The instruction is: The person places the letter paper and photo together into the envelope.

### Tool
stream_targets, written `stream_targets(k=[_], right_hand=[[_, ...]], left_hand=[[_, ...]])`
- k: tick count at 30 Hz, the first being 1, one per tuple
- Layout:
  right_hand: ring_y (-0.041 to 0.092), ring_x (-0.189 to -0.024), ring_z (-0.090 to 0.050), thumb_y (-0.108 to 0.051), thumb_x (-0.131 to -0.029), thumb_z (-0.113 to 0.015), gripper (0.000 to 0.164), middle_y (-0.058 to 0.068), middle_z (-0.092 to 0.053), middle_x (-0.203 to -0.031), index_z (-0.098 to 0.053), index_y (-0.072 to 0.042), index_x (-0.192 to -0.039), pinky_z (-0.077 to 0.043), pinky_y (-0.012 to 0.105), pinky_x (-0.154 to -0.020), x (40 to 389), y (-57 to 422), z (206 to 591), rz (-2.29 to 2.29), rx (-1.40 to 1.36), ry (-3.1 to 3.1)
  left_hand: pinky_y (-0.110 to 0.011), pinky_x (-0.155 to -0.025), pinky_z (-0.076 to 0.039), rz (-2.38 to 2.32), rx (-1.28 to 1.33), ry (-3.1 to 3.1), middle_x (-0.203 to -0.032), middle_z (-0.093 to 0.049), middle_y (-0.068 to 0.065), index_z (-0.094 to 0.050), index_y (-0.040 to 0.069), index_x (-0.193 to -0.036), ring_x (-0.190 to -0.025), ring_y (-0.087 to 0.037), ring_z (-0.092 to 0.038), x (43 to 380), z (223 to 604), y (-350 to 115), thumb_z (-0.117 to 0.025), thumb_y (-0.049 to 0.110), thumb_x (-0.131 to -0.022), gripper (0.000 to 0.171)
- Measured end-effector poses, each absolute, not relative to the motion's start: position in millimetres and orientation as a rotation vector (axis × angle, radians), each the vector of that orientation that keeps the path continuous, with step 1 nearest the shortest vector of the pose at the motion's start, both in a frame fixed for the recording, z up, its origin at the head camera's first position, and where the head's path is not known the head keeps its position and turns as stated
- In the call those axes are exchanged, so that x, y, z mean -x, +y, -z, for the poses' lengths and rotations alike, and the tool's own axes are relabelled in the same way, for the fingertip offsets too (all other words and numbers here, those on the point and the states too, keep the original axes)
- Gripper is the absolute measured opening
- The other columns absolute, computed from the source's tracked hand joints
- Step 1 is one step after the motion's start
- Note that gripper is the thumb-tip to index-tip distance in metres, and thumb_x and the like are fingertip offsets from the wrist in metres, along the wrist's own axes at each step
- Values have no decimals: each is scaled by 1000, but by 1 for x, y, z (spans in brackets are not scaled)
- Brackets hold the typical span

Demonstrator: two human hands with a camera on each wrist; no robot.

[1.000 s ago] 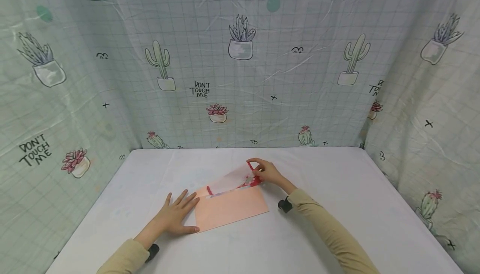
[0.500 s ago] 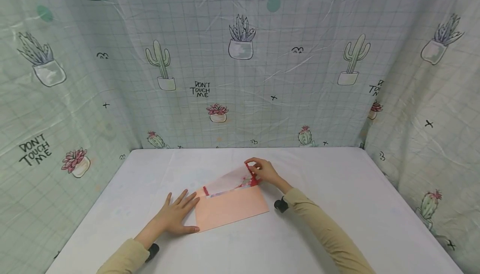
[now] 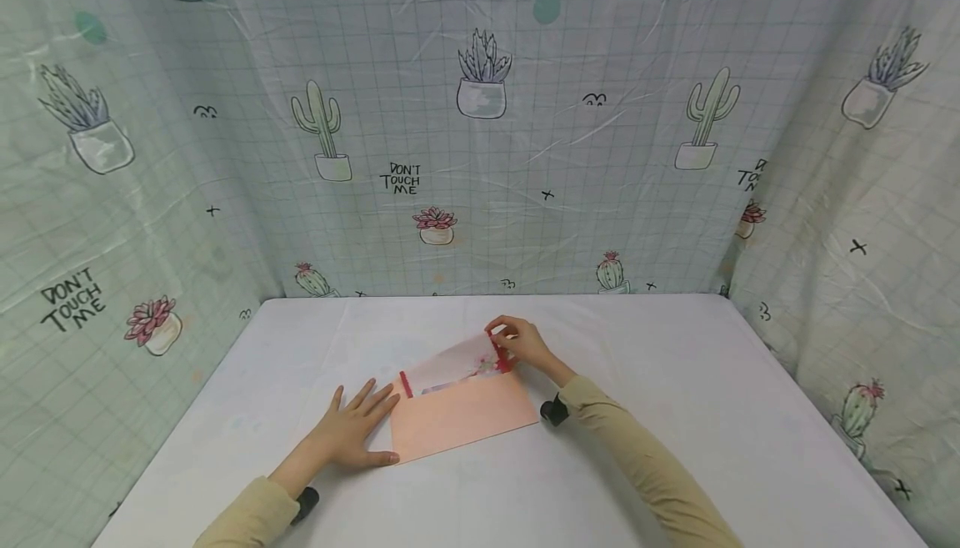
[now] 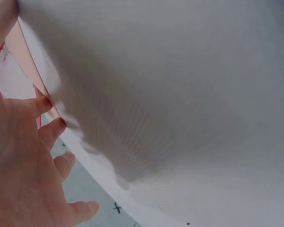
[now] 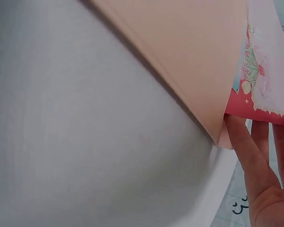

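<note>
A peach envelope [image 3: 465, 419] lies slightly slanted on the white table. From its long far side sticks out a pale card [image 3: 448, 366] with red ends and a flower print, its lower part hidden behind the envelope's front. My right hand [image 3: 529, 343] pinches the card by its red right end; in the right wrist view the fingers sit under the card's red edge [image 5: 241, 108]. My left hand [image 3: 348, 434] rests spread at the envelope's left side. The left wrist view shows two of its fingertips touching the envelope's edge [image 4: 38, 78].
The white table [image 3: 450, 506] runs back to a hanging cloth [image 3: 540, 148] printed with potted cacti, which also covers both sides. Each wrist carries a small black device [image 3: 555, 411], close above the table.
My right hand has shifted left with the card, whose red left end now sits farther left along the envelope's far side. The left hand and the envelope have stayed in place.
</note>
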State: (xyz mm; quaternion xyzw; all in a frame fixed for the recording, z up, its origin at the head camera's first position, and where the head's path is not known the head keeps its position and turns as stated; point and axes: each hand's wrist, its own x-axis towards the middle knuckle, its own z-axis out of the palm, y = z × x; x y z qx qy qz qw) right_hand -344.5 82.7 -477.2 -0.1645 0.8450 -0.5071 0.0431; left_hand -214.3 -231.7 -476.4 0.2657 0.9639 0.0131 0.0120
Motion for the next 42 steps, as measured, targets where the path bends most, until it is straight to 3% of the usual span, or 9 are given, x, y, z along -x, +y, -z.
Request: stream_targets(k=[10,18,26,33,42], right_hand=[[22,-60,-62,-7,-85,-57,15,19,-64,-91,-60,-1,-98,-54,34,-51,338,85,475,1590,509,2539],[12,-60,-59,-8,-86,-57,19,16,-66,-91,-64,-7,-103,-52,26,-52,341,88,479,1504,584,2604],[12,-56,-57,-5,-87,-54,21,15,-65,-100,-67,-11,-103,-50,24,-52,341,92,482,1441,618,2568],[16,-57,-58,-2,-87,-52,22,15,-63,-73,-66,-7,-104,-49,25,-51,342,94,484,1407,691,2541],[11,-56,-54,-1,-87,-51,21,16,-62,-72,-65,-5,-103,-45,20,-51,339,94,484,1307,773,2549]], left_hand=[[-69,-97,-16,-32,-816,3003,-144,-33,-8,-36,11,-136,-134,-36,-24,214,474,-231,-51,69,-70,89],[-69,-97,-17,-39,-830,3005,-143,-34,-9,-37,10,-136,-133,-37,-25,214,475,-232,-52,69,-70,90],[-69,-97,-17,-41,-813,3009,-143,-35,-8,-36,12,-136,-133,-36,-25,214,477,-232,-51,70,-69,90],[-69,-96,-18,-39,-837,3045,-141,-37,-8,-39,11,-134,-133,-36,-27,215,481,-233,-51,71,-69,90],[-70,-96,-17,-15,-810,3013,-144,-33,-7,-36,12,-137,-134,-36,-24,215,480,-233,-50,71,-69,91]])
